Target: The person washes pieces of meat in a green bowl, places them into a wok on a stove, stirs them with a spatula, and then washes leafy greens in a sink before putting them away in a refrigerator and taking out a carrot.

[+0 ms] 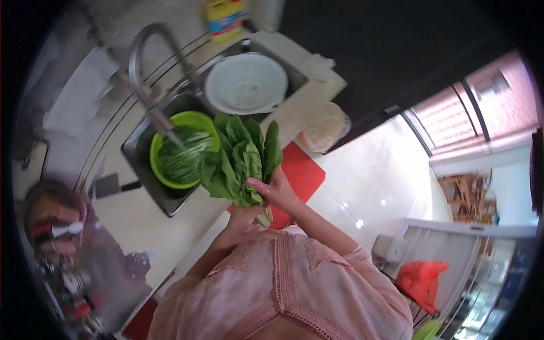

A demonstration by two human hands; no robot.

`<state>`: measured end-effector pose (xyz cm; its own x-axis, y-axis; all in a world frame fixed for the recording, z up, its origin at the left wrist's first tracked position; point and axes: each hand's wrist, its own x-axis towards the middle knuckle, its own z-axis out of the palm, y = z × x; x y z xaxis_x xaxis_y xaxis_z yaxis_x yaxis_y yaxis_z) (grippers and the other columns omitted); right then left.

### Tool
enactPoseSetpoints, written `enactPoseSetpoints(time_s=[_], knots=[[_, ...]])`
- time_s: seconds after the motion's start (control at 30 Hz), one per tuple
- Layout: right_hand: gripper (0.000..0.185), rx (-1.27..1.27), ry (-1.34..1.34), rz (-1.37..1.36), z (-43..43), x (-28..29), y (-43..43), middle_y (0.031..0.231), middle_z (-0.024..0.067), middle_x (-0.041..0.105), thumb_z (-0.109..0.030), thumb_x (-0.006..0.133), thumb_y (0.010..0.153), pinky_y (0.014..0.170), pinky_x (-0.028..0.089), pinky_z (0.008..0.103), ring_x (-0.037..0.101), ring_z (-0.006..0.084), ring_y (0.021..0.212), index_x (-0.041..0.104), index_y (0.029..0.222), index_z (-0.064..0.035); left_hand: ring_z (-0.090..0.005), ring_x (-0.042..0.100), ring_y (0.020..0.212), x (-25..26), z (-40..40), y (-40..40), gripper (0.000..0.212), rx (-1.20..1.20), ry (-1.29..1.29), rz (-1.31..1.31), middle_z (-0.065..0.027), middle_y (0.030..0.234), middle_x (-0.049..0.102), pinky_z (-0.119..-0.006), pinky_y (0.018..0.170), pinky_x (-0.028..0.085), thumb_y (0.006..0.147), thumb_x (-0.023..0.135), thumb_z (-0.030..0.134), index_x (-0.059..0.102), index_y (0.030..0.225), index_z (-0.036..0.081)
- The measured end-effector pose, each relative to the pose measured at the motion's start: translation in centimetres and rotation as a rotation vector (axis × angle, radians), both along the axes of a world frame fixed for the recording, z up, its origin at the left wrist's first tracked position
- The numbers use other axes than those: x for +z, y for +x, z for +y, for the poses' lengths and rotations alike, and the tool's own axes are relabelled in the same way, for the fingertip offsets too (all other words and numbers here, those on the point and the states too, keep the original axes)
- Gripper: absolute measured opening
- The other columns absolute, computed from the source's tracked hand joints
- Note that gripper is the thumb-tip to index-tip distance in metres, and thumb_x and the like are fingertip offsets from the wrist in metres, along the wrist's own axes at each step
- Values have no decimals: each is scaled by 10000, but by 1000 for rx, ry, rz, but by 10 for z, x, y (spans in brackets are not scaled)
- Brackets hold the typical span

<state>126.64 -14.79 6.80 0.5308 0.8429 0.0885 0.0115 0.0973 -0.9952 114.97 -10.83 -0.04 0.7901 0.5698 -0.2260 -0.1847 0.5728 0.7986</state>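
Observation:
A bunch of leafy greens (238, 165) is held up in front of my body, just right of the sink. My left hand (247, 216) grips its stems from below. Around its right side, my right hand (276, 191) is closed with the thumb across the leaves. Beside the bunch, a lime-green basin (156, 172) stands in the steel sink (140, 146) with more greens (180, 157) in it. Water runs from the curved faucet (159, 121) into this basin. Part of the basin's right side is hidden behind the held leaves.
A white colander (246, 85) sits in the second sink bowl. Behind it stands a yellow jug (224, 21). A cleaver (112, 185) lies on the counter (131, 216) left of the sink. Bagged goods (323, 127) are at the right, near a red mat (301, 170) on the floor.

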Motion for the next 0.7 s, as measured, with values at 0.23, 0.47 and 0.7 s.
enactPoseSetpoints(time_s=[0.23,0.47,0.7], knots=[[585,-221,-185,-615,-138,21,99,1090,224,526,-278,543,863,911,380,374,501,368,1028,272,1300,2,-158,538,970,24,-117,112,527,-245,-322,99,-53,1095,528,-297,786,463,716,619,-23,424,1202,39],[344,-313,-660,-1147,-244,100,310,1113,105,541,-324,568,805,904,366,425,460,261,1115,578,1041,-74,-214,525,786,60,-163,199,130,-607,-591,-134,-52,771,529,-331,715,454,812,549,177,520,860,60],[334,-343,-660,-2208,-237,153,469,1167,54,512,-162,511,789,1050,170,519,327,238,1236,566,1105,-69,-186,538,761,74,-172,234,150,-495,-600,-128,-47,799,548,-300,683,462,801,561,196,520,878,74]])
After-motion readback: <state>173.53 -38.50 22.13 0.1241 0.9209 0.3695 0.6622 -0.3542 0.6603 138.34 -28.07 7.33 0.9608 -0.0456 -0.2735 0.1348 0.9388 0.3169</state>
